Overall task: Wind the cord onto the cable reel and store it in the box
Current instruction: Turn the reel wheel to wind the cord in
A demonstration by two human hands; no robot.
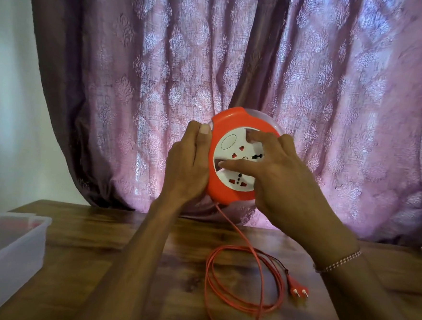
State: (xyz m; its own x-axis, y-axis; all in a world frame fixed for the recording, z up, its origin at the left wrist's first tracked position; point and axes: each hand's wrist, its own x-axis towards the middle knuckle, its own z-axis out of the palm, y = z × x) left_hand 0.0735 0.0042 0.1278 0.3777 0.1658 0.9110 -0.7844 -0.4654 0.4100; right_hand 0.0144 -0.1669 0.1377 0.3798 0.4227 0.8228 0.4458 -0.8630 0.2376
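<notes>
An orange cable reel (226,126) with a white socket face is held upright above the wooden table (104,247). My left hand (188,163) grips its left rim, thumb on the front edge. My right hand (276,169) rests on the white centre disc, fingers spread over the sockets. A thin orange cord (237,234) drops from the reel's bottom and lies in loose loops on the table. The cord ends in an orange two-pin plug (298,289) lying to the right of the loops. A translucent plastic box (8,250) stands open at the left edge.
A pink patterned curtain (212,60) hangs close behind the reel and touches the table's back edge. A beaded bracelet (340,262) is on my right wrist. Bare wood shows between the box and the cord loops.
</notes>
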